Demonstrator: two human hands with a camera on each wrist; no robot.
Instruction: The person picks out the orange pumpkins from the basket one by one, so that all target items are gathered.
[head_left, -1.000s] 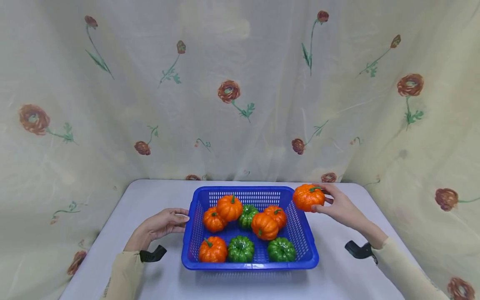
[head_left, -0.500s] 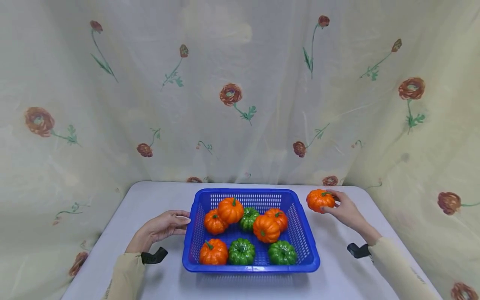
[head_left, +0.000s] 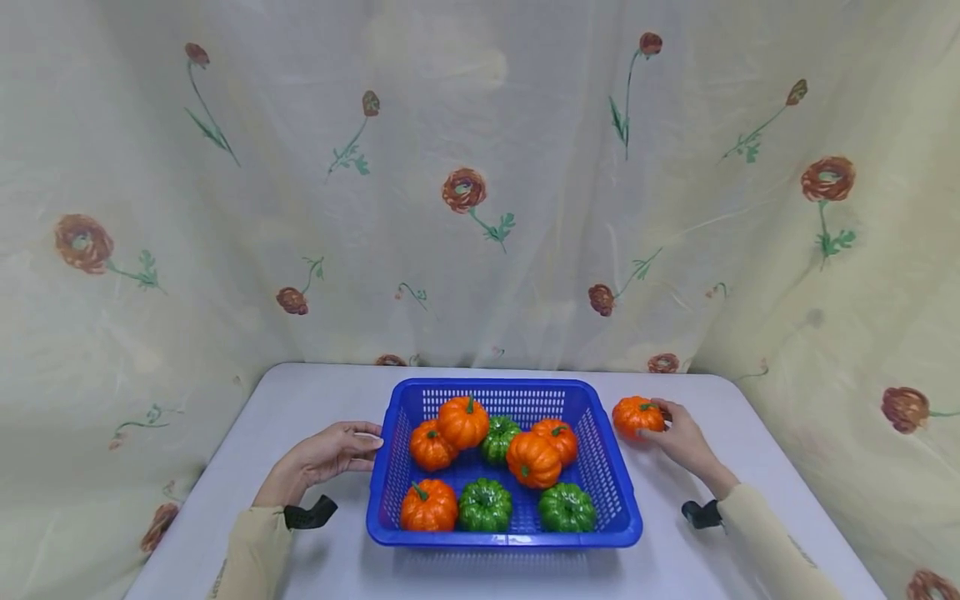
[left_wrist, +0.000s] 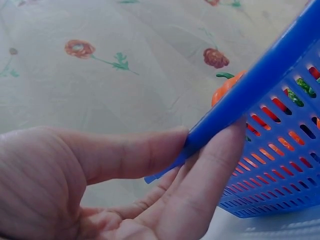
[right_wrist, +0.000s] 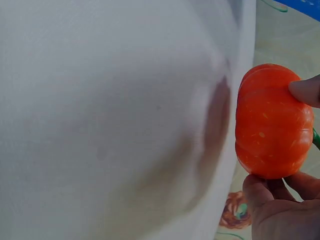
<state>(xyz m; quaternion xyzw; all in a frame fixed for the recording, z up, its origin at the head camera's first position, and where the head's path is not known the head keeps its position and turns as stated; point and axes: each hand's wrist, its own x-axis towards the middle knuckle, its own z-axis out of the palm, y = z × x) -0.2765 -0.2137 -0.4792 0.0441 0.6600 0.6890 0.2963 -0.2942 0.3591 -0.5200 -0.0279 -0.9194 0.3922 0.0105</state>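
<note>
A blue plastic basket [head_left: 504, 540] with slotted walls stands on the white table. My left hand [head_left: 333, 457] pinches its left rim, the thumb [left_wrist: 145, 152] on top and the fingers below. Off the basket's right side, my right hand [head_left: 684, 442] grips a small orange pumpkin [head_left: 636, 417] with a green stem, thumb on one side and fingertips on the other. In the right wrist view this pumpkin [right_wrist: 272, 122] appears close over the table, with a shadow beside it. Inside the basket lie several orange pumpkins [head_left: 462, 422] and three green pumpkins [head_left: 567, 507].
The white table [head_left: 322, 392] reaches back to a flower-printed curtain [head_left: 525, 275] that hangs behind it and along both sides. Two orange pumpkins in the basket rest on top of others, one of them [head_left: 533, 460] on the right.
My right hand has carried the orange pumpkin from over the basket's right rim outward to the right, then lowered it toward the table. The left hand stays at the rim.
</note>
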